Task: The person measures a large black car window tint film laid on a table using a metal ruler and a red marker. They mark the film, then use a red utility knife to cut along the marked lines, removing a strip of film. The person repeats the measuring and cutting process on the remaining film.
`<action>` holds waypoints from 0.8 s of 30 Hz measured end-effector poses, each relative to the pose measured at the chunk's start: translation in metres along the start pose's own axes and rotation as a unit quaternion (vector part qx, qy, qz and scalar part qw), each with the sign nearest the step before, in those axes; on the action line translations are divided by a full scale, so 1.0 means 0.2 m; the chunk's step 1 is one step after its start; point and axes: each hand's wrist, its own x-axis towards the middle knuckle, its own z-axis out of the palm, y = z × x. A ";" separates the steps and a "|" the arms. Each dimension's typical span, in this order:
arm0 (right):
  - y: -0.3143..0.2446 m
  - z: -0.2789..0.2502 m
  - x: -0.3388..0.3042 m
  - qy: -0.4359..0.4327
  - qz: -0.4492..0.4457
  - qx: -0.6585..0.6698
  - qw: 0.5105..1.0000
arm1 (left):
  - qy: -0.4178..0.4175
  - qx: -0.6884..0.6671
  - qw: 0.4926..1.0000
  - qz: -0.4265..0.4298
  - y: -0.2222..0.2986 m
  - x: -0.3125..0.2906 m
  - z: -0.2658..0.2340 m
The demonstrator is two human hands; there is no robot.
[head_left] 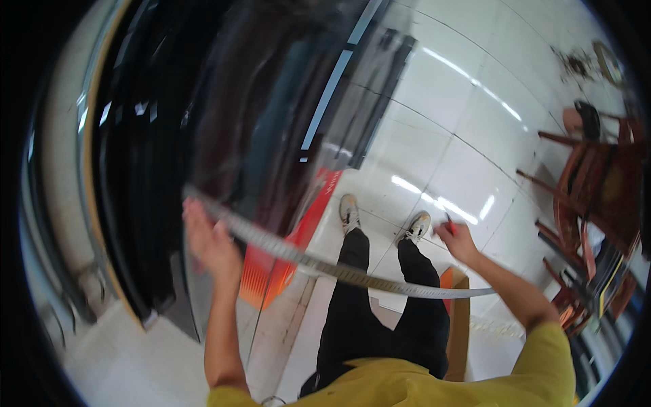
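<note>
My left hand (211, 237) presses one end of a long silvery measuring strip (325, 266), a ruler or tape, against a large glossy dark sheet (251, 136). Its fingers are held out along the strip. From there the strip runs to the right in a bowed line across my legs and ends near my right forearm. My right hand (458, 243) is raised off to the right, apart from the strip and the sheet. Its fingers are closed on a thin red pen-like thing (450, 222) with a dark tip, mostly hidden.
A red and orange printed panel (271, 268) shows beneath the sheet. Long dark rolls (122, 203) stand along the left. An open cardboard box (459, 322) is by my right leg. Wooden chairs (597, 183) stand at the right on the white tiled floor (468, 115).
</note>
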 end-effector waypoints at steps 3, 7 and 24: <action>0.40 0.12 0.81 -0.006 0.053 -0.095 0.994 | -0.035 0.000 0.999 -0.023 0.00 -0.01 0.02; 0.82 0.60 1.71 -0.064 0.094 0.013 0.993 | -0.034 -0.107 0.986 -0.123 0.06 -0.04 0.09; 1.24 1.30 2.52 0.053 0.222 0.445 0.866 | -0.098 0.025 0.989 -0.107 0.09 0.04 0.03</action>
